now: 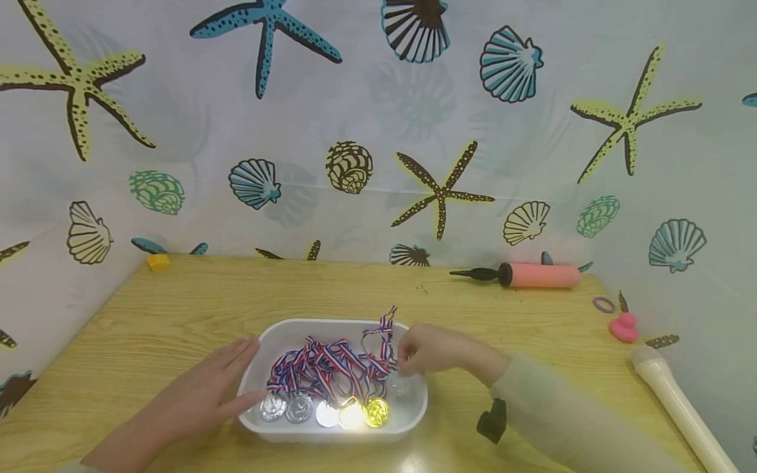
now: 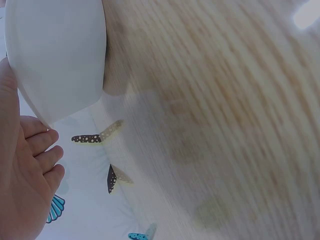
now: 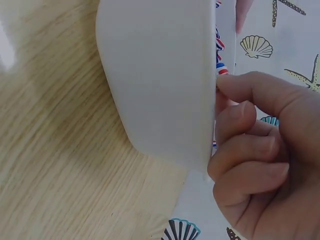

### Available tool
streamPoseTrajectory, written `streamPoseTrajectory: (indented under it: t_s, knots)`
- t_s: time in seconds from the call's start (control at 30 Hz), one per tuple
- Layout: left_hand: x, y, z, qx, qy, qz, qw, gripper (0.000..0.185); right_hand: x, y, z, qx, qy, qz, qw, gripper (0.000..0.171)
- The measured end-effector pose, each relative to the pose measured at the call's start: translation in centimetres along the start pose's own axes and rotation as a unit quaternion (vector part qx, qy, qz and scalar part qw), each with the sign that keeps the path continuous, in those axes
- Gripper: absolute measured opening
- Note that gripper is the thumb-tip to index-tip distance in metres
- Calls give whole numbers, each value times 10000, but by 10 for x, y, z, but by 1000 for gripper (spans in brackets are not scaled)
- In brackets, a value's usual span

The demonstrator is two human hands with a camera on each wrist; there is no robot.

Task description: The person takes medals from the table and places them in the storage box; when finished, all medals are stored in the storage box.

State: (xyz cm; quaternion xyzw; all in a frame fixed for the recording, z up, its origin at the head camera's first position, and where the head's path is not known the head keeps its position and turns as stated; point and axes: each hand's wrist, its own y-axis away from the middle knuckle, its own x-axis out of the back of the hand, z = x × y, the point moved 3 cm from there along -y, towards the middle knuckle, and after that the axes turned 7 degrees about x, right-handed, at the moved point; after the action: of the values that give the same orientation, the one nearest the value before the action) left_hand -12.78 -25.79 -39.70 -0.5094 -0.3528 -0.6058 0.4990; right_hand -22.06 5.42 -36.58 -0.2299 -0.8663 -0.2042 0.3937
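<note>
A white plastic basin (image 1: 331,436) holds several medals on red, white and blue striped ribbons (image 1: 331,364). Along its near side lie silver medals (image 1: 298,408) and gold medals (image 1: 376,412), some washed out by glare. At the basin's left end my left hand (image 1: 207,384) rests on the rim, fingers extended and thumb over the edge. Over the right end, my right hand (image 1: 428,351) has curled fingers and pinches a silver medal (image 1: 398,382) near its ribbon. The basin wall (image 3: 160,80) hides the pinched part in the right wrist view.
A pink hand pump (image 1: 541,275) lies at the back right of the wooden table. Further right are a purple ring (image 1: 604,305), a pink rubber duck (image 1: 623,327) and a white microphone-shaped object (image 1: 680,401). A yellow block (image 1: 158,263) sits at the back left.
</note>
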Motion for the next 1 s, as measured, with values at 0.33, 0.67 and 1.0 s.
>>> streamPoseTrajectory:
  t_s: [0.33, 0.67, 1.0]
  knots:
    - [2, 1, 1, 36, 36, 1, 10000, 78, -9, -8, -18, -205, 1739, -97, 9845, 21]
    - [2, 0, 1, 3, -3, 42, 10000, 77, -20, -35, -20, 55, 2759, -577, 9594, 29]
    - [0, 1, 1, -7, -20, 51, 10000, 77, -28, -52, -13, 166, 3735, -1384, 9171, 17]
